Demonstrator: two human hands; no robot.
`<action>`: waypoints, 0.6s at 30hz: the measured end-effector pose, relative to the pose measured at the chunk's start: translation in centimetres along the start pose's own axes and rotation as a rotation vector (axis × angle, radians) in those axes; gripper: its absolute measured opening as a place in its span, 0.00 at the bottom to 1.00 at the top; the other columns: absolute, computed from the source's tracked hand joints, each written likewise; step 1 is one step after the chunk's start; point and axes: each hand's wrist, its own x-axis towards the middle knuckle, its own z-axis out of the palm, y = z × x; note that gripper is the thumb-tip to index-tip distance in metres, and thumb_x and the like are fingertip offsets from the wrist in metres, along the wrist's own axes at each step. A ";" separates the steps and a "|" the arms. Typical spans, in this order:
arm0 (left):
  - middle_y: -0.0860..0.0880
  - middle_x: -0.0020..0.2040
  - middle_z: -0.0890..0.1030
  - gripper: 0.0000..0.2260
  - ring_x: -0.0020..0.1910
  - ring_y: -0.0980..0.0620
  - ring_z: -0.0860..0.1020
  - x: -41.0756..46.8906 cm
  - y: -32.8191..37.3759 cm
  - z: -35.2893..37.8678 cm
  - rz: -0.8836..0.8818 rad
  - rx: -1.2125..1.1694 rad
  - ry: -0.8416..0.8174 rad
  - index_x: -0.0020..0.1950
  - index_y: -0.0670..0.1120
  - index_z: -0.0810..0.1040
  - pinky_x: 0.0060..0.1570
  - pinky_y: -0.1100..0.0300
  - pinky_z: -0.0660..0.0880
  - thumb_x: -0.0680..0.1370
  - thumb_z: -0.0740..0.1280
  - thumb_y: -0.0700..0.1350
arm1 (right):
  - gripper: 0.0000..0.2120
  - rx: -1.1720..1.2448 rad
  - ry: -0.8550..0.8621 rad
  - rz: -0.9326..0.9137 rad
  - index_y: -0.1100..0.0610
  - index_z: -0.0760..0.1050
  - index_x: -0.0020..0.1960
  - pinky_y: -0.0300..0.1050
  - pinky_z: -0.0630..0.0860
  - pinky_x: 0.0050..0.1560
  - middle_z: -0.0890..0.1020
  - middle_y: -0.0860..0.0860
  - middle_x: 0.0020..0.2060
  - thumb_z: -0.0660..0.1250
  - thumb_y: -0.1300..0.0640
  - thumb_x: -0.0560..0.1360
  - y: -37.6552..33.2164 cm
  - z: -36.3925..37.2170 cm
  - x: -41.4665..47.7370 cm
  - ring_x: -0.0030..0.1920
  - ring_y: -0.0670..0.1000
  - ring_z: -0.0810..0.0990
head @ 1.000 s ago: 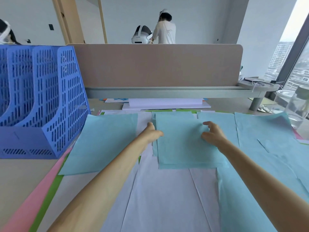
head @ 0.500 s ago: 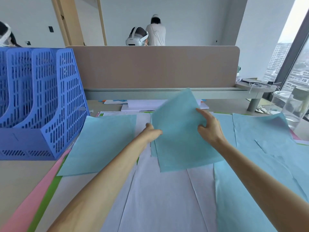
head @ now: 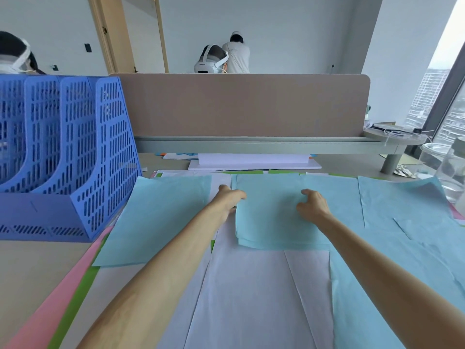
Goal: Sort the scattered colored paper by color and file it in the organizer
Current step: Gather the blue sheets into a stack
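paper (head: 274, 212) that was tilted up a moment ago now lies flat on the blue stack (head: 254, 244) on the surface (head: 30, 268), so the blues are gathering, none filed in the organizer (head: 83, 157) yet. left hand (head: 230, 199) pinches the stack's left edge; right hand (head: 312, 205) rests bent fingertips on top, grip unclear. left fingers are hidden underneath.

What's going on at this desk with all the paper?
A person is sorting colored paper. The left hand grips the left edge of a blue stack in the middle of the desk, and the right hand rests on top with bent fingers. Loose blue sheets lie on both sides, over white, pink and green paper. The organizer stands to the left, apart from the stack.
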 end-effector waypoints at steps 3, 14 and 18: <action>0.44 0.61 0.73 0.27 0.58 0.46 0.74 0.0 -0.2 0.3 -0.016 -0.014 0.000 0.66 0.39 0.62 0.61 0.53 0.70 0.71 0.69 0.42 | 0.20 -0.012 0.003 -0.013 0.63 0.71 0.64 0.50 0.72 0.59 0.76 0.62 0.59 0.62 0.65 0.72 -0.3 0.1 -0.2 0.63 0.62 0.73; 0.49 0.56 0.79 0.16 0.52 0.48 0.80 -4.4 0.6 -4.3 0.291 0.019 0.035 0.63 0.49 0.69 0.52 0.53 0.77 0.77 0.61 0.37 | 0.30 0.112 -0.049 -0.026 0.60 0.61 0.75 0.48 0.67 0.64 0.71 0.58 0.69 0.61 0.47 0.79 -3.4 0.7 -2.3 0.69 0.59 0.69; 0.48 0.55 0.80 0.14 0.51 0.47 0.80 -6.6 -0.2 -9.4 0.261 -0.065 0.079 0.63 0.48 0.70 0.49 0.53 0.78 0.78 0.62 0.37 | 0.23 0.450 -0.148 0.020 0.62 0.72 0.64 0.46 0.78 0.50 0.80 0.57 0.55 0.68 0.50 0.75 -6.5 2.7 -4.1 0.53 0.56 0.80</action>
